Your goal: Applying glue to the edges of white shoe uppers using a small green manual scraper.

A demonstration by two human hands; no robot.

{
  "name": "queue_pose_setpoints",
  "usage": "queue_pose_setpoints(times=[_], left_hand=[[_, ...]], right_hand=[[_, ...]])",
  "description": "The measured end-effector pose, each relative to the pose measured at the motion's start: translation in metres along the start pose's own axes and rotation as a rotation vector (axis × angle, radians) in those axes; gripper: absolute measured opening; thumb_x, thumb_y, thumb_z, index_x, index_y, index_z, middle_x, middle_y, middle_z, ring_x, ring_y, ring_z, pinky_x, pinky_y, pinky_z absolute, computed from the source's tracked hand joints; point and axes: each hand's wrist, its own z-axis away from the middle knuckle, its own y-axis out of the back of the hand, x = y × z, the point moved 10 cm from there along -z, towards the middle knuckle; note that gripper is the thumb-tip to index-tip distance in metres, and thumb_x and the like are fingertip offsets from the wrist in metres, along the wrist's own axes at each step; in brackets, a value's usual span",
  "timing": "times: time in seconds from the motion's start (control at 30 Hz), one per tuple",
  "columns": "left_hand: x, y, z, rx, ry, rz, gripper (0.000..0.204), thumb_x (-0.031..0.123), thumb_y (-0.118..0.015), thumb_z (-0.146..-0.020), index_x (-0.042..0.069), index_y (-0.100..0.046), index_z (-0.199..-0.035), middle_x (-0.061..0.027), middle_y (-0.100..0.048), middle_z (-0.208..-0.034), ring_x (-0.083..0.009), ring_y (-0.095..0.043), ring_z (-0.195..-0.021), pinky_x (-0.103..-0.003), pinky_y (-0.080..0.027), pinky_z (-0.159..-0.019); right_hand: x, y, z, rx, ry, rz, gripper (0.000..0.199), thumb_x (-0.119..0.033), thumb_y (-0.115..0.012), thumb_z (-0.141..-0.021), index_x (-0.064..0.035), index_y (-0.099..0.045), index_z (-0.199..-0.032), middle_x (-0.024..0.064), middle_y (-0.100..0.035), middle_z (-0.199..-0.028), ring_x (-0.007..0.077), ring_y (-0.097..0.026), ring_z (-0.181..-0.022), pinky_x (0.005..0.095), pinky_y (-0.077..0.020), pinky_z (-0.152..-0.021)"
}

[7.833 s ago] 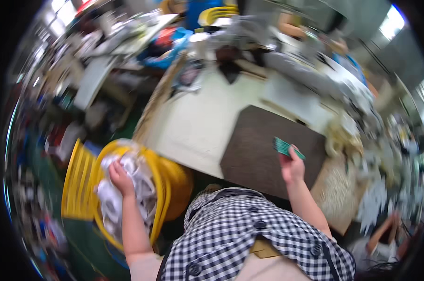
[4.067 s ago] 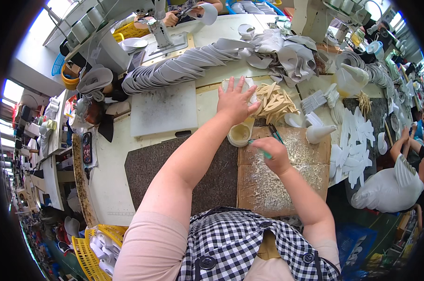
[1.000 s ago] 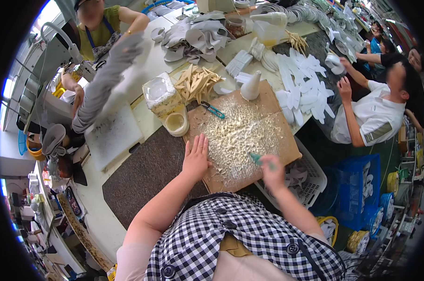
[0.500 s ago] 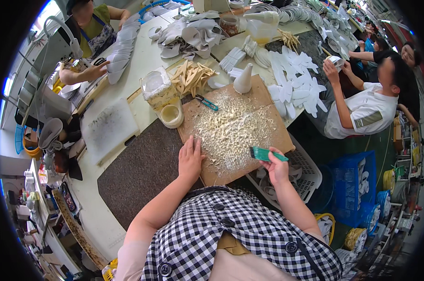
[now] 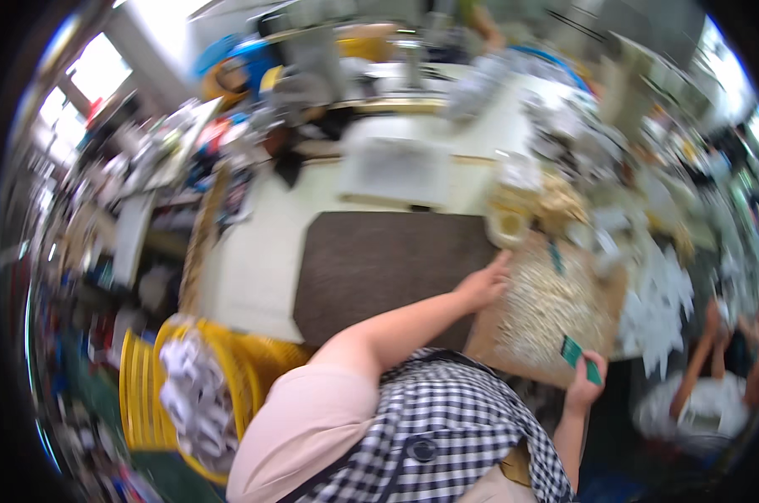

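Green plastic scraper [image 5: 582, 360] sat pinched in the right hand [image 5: 587, 381], low at the right of the frame, just off the near edge of the wooden board [image 5: 556, 306]. That board was covered in pale shreds and lay right of centre on the table [image 5: 254, 268]. The left hand [image 5: 483, 283] was open, fingers flat on the board's left edge, beside the dark brown mat [image 5: 379, 268]. A yellow basket [image 5: 220, 386] with white cloth stood lower left. Everything was pretty blurry.
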Motion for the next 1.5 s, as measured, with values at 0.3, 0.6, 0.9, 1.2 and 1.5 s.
queue_pose_setpoints(times=[0.3,0.6,0.9,1.2,1.5], left_hand=[[0.057,0.11,0.128,0.544,0.034,0.296,0.023,0.02,-0.051,-0.087,0.002,-0.055,-0.074,-0.0051,-0.062,-0.073,-0.0126,-0.058,-0.07,-0.027,-0.044,-0.065],[0.001,0.202,0.445,1.328,0.461,0.179,0.045,0.039,-0.045,-0.09,0.0,-0.057,-0.07,-0.0062,-0.058,-0.055,-0.014,-0.059,-0.057,-0.026,-0.047,-0.058],[-0.036,0.177,0.773,2.317,0.328,0.323,0.07,0.054,-0.024,-0.091,0.004,-0.052,-0.051,-0.0101,-0.062,-0.064,-0.017,-0.06,-0.062,-0.027,-0.048,-0.06],[-0.094,0.06,0.93,2.972,0.799,0.069,0.04,0.038,-0.052,-0.087,-0.001,-0.058,-0.08,-0.0108,-0.06,-0.074,-0.0236,-0.058,-0.071,-0.035,-0.047,-0.063],[-0.141,0.058,0.928,2.792,1.038,0.571,0.051,0.031,-0.069,-0.072,-0.003,-0.047,-0.104,-0.0189,-0.059,-0.101,-0.0289,-0.06,-0.089,-0.035,-0.047,-0.076]], right_hand=[[-0.017,-0.131,-0.016,-0.461,-0.291,-0.327,0.029,-0.022,-0.047,-0.092,0.0,-0.051,-0.11,0.0089,-0.053,-0.107,0.0164,-0.051,-0.095,0.0285,-0.0399,-0.086],[-0.164,-0.287,0.039,-1.054,0.349,-0.281,0.025,-0.021,-0.042,-0.094,-0.0007,-0.054,-0.085,0.0064,-0.054,-0.078,0.0155,-0.054,-0.081,0.0279,-0.042,-0.078],[-0.272,-0.46,0.268,-1.611,0.272,-0.125,0.022,-0.017,-0.047,-0.091,-0.0029,-0.059,-0.103,0.0033,-0.057,-0.068,0.0053,-0.043,-0.045,0.0218,-0.0368,-0.047],[-0.268,-0.604,0.458,-1.91,0.157,0.087,0.033,-0.019,-0.048,-0.091,-0.0025,-0.05,-0.119,0.0078,-0.063,-0.083,0.0083,-0.049,-0.053,0.0213,-0.0422,-0.052],[-0.238,-0.703,0.486,-1.875,0.155,0.382,0.032,-0.031,-0.058,-0.083,-0.0081,-0.055,-0.106,-0.0002,-0.055,-0.074,0.0083,-0.048,-0.056,0.022,-0.037,-0.046]])
